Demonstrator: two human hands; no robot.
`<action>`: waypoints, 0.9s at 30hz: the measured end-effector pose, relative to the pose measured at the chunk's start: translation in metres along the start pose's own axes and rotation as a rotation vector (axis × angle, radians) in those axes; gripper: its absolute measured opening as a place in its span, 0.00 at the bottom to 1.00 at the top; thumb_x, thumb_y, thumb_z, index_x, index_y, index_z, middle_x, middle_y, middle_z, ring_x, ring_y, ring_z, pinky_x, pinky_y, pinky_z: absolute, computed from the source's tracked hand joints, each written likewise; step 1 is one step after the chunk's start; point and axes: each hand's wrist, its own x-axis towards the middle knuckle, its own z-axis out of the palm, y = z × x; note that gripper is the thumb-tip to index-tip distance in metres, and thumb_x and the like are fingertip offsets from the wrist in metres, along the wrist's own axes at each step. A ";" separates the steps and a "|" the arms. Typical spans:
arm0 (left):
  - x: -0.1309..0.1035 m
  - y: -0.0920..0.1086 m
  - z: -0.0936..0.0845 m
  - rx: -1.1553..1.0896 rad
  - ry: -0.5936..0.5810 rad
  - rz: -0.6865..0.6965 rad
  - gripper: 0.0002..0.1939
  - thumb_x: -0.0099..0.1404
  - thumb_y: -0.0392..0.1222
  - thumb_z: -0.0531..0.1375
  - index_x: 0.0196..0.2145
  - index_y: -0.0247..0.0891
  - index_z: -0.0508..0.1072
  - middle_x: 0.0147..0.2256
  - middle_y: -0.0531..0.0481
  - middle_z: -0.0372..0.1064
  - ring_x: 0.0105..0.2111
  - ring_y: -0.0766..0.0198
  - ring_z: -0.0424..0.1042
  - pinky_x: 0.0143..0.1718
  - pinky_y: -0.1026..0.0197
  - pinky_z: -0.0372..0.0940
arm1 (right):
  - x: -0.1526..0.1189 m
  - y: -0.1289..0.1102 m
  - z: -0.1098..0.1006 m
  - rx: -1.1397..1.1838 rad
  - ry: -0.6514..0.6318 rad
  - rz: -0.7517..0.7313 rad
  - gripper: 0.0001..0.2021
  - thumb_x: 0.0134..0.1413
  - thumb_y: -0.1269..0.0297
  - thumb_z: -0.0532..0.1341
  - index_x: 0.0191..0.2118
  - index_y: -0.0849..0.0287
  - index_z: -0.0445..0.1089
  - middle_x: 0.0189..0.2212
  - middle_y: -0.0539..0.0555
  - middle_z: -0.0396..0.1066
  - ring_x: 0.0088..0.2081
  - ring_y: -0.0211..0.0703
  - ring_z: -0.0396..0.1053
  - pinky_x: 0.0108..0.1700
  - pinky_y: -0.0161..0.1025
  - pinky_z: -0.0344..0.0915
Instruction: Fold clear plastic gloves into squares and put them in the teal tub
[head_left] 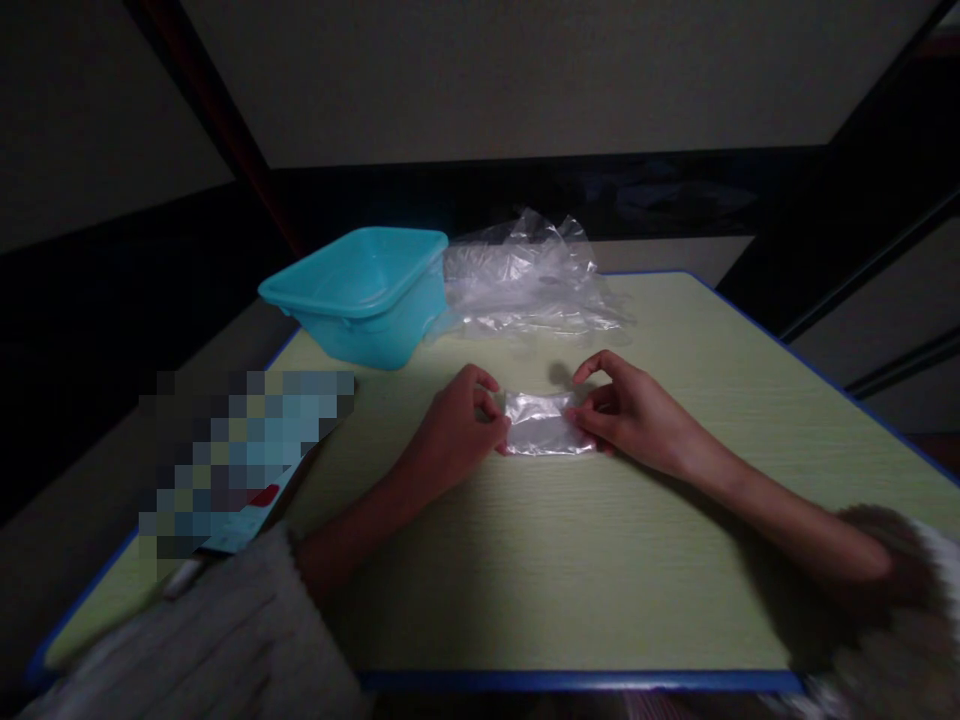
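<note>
Both hands [536,425] pinching clear plastic [546,430]

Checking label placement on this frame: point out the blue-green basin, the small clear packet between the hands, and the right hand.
Basin [405,315]: head view, outer side wall.
Small clear packet [538,434]: head view, middle of its face.
Right hand [637,415]: head view, back of the hand.

Our left hand [463,425] and right hand [634,410] are facing each other, fingers curling inward, forearms angling in.
</note>
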 end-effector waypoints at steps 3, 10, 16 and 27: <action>0.001 -0.001 0.002 0.016 0.026 0.014 0.18 0.49 0.23 0.54 0.35 0.38 0.56 0.18 0.66 0.59 0.15 0.73 0.66 0.18 0.72 0.58 | 0.000 0.000 0.003 -0.115 0.057 -0.066 0.12 0.46 0.69 0.56 0.37 0.57 0.52 0.14 0.42 0.62 0.13 0.32 0.59 0.16 0.32 0.54; 0.004 -0.007 0.006 0.038 0.044 0.034 0.21 0.49 0.22 0.54 0.39 0.38 0.53 0.20 0.66 0.58 0.13 0.76 0.62 0.15 0.73 0.55 | -0.007 -0.010 -0.003 -0.516 0.225 -0.357 0.07 0.51 0.70 0.55 0.38 0.60 0.59 0.21 0.49 0.64 0.21 0.37 0.63 0.23 0.36 0.59; 0.007 -0.011 0.006 0.066 0.052 0.055 0.21 0.49 0.24 0.54 0.39 0.39 0.53 0.21 0.65 0.59 0.15 0.74 0.64 0.16 0.72 0.55 | -0.022 -0.024 0.012 -0.675 -0.032 -0.567 0.12 0.58 0.68 0.50 0.44 0.66 0.64 0.40 0.62 0.70 0.42 0.48 0.68 0.42 0.45 0.67; 0.007 -0.008 0.006 0.055 0.020 0.027 0.19 0.52 0.25 0.54 0.39 0.39 0.53 0.21 0.65 0.59 0.16 0.73 0.66 0.18 0.71 0.58 | -0.019 -0.008 0.030 -0.939 -0.262 -0.532 0.29 0.61 0.55 0.47 0.60 0.75 0.50 0.60 0.70 0.49 0.61 0.54 0.47 0.59 0.53 0.50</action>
